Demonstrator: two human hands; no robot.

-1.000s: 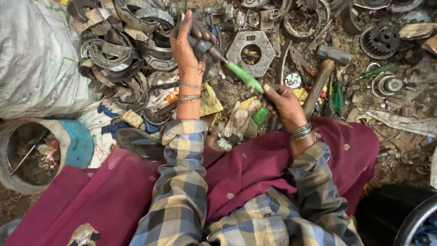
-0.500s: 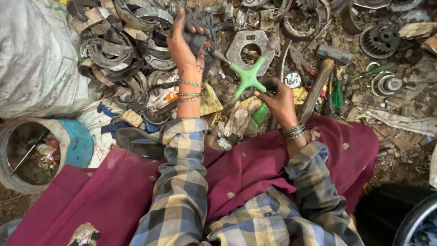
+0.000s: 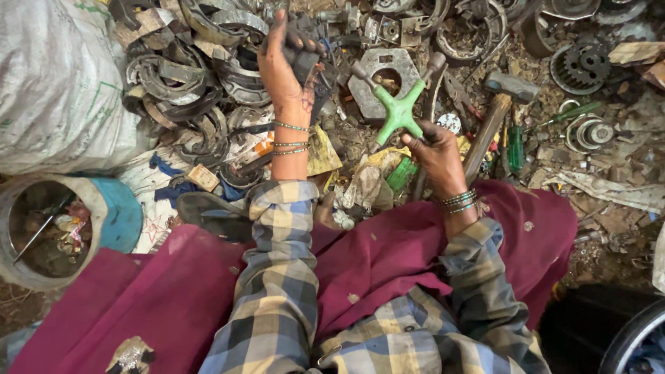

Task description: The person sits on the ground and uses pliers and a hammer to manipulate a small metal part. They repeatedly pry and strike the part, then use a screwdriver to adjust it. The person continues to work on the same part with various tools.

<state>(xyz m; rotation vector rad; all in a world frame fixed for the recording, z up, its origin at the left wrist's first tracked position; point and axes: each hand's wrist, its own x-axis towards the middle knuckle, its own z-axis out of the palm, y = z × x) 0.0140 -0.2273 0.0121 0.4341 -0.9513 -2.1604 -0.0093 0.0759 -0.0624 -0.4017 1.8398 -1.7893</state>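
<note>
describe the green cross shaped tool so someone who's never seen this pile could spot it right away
Start at the big white woven sack on the left, then look right across the heap of rusty metal scrap to the person's right hand. It holds up a green four-armed cross wrench with grey metal socket ends. Its bright green cross shape sets it apart from the wooden-handled hammer beside it.

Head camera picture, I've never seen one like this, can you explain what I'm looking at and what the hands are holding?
The camera sits on a person's head and looks down, so the checked sleeves and maroon cloth at the bottom are their own arms and lap. The left hand grips a dark metal part. The right hand holds a green cross-shaped wrench by one arm. On the ground lie curved scrap metal pieces, a hammer, a toothed gear, a white sack and a can of odds and ends.
</note>
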